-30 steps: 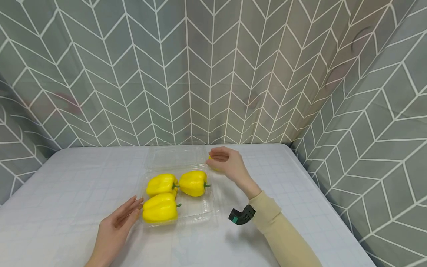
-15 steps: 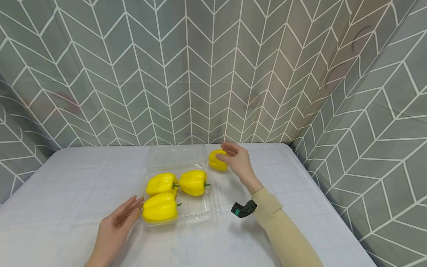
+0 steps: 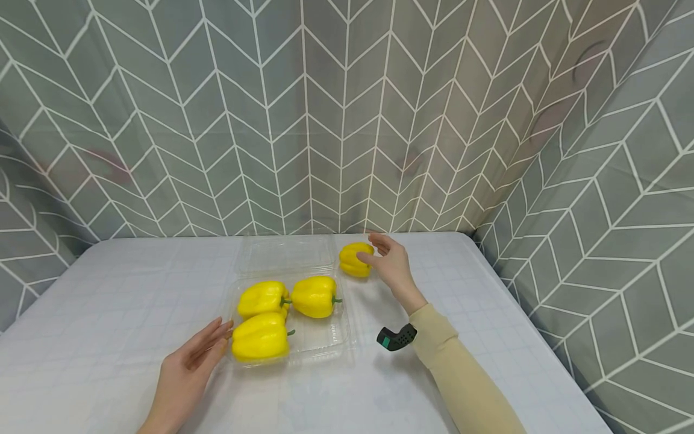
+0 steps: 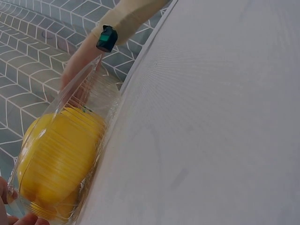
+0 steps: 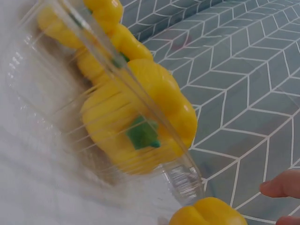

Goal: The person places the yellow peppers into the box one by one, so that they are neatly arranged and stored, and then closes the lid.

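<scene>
Three yellow bell peppers with green stems lie in the clear plastic clamshell box (image 3: 320,342): a front-left pepper (image 3: 260,339), a back-left pepper (image 3: 261,300) and a right-hand pepper (image 3: 314,296). Another yellow bell pepper (image 3: 352,260) rests on the table just beyond the box's back right corner. My right hand (image 3: 393,265) hovers at its right side, thumb and fingers spread apart; the right wrist view shows a gap between fingertips (image 5: 281,185) and this pepper (image 5: 208,213). My left hand (image 3: 190,367) rests with extended fingers at the box's left edge, fingertips (image 4: 30,219) by its wall.
The box's clear lid (image 3: 284,252) lies folded back toward the rear edge of the white table (image 3: 125,283). Behind and to the right hangs a grey chevron-patterned curtain (image 3: 325,120). A black wrist device (image 3: 397,339) sticks out from my right sleeve.
My right hand has drawn back to the right, uncovering the pepper beside the box, which was mostly hidden behind the fingers. The left hand and the peppers in the box stay in place.
</scene>
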Available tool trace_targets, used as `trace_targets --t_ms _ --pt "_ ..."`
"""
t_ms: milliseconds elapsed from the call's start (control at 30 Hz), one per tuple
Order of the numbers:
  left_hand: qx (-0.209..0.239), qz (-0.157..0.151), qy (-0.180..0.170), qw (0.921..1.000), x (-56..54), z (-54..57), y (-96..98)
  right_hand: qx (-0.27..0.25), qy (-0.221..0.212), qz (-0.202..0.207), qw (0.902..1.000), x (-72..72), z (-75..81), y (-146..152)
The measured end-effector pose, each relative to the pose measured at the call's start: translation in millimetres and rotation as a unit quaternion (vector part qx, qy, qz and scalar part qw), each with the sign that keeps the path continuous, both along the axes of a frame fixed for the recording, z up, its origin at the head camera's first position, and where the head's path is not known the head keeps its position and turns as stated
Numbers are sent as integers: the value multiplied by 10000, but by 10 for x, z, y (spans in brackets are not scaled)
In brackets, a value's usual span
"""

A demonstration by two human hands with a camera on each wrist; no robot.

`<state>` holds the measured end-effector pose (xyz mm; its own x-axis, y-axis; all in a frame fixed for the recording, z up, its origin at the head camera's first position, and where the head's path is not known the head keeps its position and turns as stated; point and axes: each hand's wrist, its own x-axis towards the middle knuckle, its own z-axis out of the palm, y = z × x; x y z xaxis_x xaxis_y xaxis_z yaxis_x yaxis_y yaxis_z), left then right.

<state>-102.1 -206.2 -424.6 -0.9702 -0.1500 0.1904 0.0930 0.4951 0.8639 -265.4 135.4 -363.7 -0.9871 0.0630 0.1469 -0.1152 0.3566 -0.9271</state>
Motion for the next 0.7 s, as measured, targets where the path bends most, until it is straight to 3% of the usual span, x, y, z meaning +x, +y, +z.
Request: trace_targets --t_ms 200,700 --pt "59 14 -159 9999 -10 8 4 87 -98 -136 9998 -31 -52 21" --pt "56 -5 -58 10000 3 4 -2 389 -282 -196 9987 -121 -233 39"
